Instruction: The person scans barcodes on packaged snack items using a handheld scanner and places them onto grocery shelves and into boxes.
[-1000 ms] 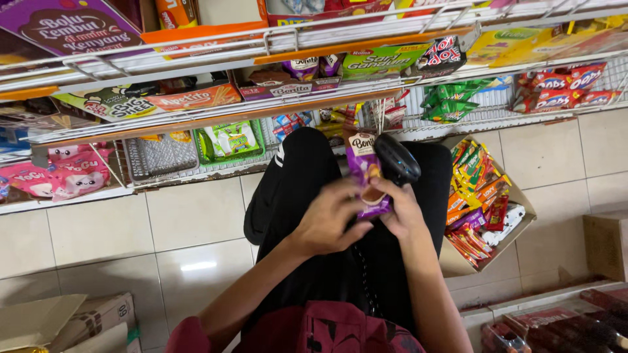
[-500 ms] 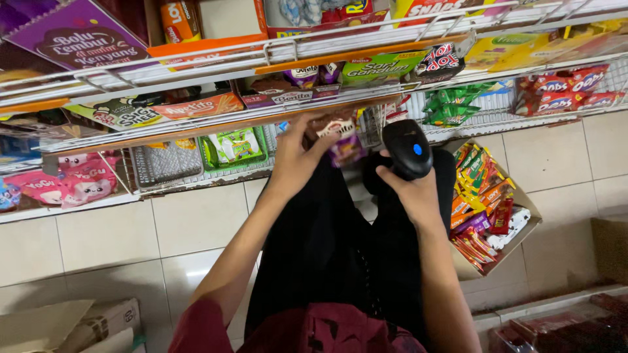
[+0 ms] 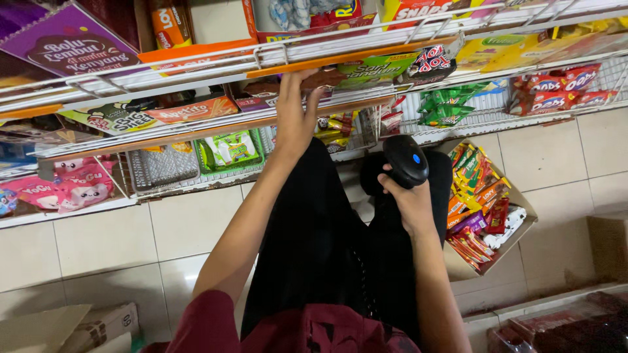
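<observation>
Shelf stock is reached by the left hand point(image 3: 296, 114), its grip spread wide against packets under the orange wire shelf point(image 3: 196, 55); below and right of it, a black handheld scanner point(image 3: 405, 160) is clasped in the right hand point(image 3: 409, 202), held clear of the shelves.

One head-worn view looks steeply down, close over wire shelves point(image 3: 196, 140) and tiled floor point(image 3: 118, 242).
</observation>
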